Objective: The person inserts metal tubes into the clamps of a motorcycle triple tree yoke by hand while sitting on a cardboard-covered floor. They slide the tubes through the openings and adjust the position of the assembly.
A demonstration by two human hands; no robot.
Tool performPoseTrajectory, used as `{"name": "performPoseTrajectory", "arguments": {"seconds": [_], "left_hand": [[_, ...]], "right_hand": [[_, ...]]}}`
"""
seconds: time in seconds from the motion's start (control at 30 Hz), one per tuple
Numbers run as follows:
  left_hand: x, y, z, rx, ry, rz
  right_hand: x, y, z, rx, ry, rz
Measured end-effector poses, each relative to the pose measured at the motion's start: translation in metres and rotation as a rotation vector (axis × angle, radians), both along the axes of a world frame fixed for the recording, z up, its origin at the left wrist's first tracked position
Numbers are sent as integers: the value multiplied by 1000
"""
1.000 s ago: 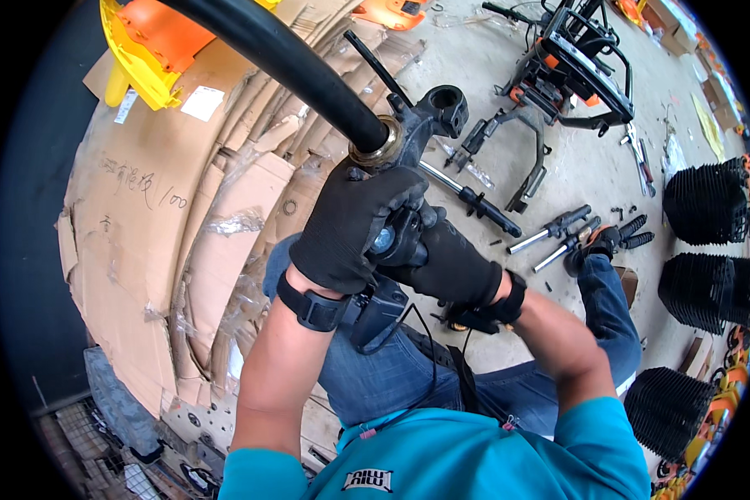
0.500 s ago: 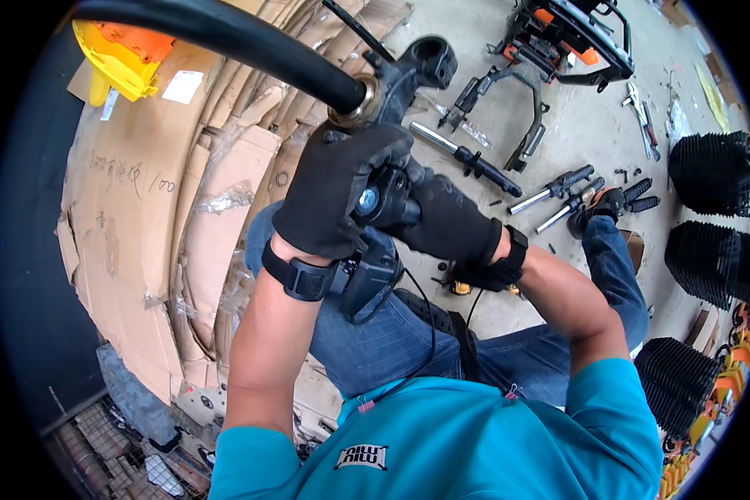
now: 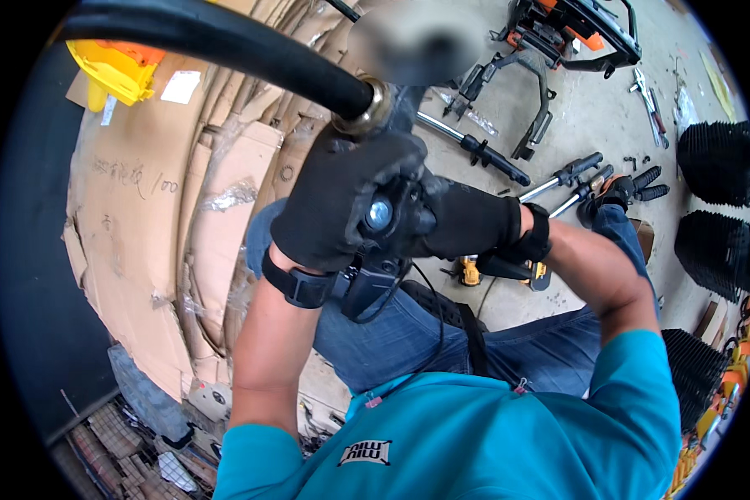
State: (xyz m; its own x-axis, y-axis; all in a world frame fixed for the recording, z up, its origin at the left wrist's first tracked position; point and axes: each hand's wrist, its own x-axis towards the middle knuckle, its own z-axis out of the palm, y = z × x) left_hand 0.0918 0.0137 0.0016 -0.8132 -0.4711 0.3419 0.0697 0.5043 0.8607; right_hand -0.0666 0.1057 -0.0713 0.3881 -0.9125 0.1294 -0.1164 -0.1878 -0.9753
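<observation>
Both my hands wear black gloves and are closed around a black metal clamp-like part held above my lap. My left hand (image 3: 333, 200) wraps its left side, just below a metal collar (image 3: 375, 108). From that collar a long, thick black tube (image 3: 225, 50) runs off to the upper left. A shiny bolt head (image 3: 379, 215) shows on the part between my hands. Gripping its right side is my right hand (image 3: 471, 218), whose fingertips are partly hidden behind the part. The part's far end is blurred.
Flattened cardboard (image 3: 142, 217) lies at left with a yellow plastic piece (image 3: 112, 71). Shock absorbers (image 3: 492, 158) and a black metal frame (image 3: 529, 92) are on the floor ahead. A yellow power tool (image 3: 470, 271) lies beyond my lap. Black finned stacks (image 3: 717, 162) stand at right.
My right hand and forearm have shifted slightly to the right and up. The bolt head sits a little lower and further right. More of the yellow power tool shows.
</observation>
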Motion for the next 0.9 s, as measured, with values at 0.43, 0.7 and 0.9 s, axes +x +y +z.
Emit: {"name": "performPoseTrajectory", "arguments": {"seconds": [0.43, 0.7, 0.9], "left_hand": [[-8, -16, -4, -72, -177, 170], [-2, -14, 16, 810, 230, -147], [9, -45, 19, 1169, 308, 89]], "right_hand": [[11, -19, -21, -254, 422, -641], [-30, 2, -14, 738, 115, 381], [-37, 70, -72, 146, 495, -62]]}}
